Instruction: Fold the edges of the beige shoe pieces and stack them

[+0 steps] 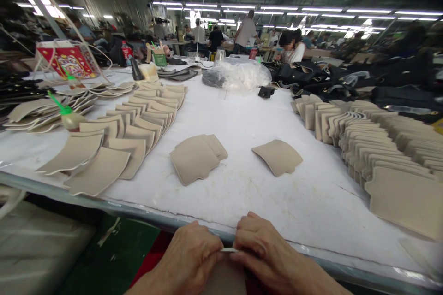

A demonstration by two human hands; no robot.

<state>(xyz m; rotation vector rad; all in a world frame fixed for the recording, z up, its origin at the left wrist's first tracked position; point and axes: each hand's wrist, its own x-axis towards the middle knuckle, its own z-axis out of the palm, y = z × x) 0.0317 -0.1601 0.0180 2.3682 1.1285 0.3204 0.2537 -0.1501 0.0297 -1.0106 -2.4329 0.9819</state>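
Observation:
My left hand (188, 253) and my right hand (261, 246) meet just below the table's front edge. Both are closed, pinching the top edge of one beige leather piece (225, 279) between them; most of that piece is hidden under my hands. On the white table (242, 120) ahead lies a small stack of beige cut pieces (195, 156) and, to its right, a single curved beige piece (278, 156).
Overlapping rows of beige pieces lie at the left (138, 124) and at the right (380, 147). A glue bottle with a green nozzle (69, 117) stands at the left. A clear plastic bag (238, 73) sits at the back. Other people work at far tables.

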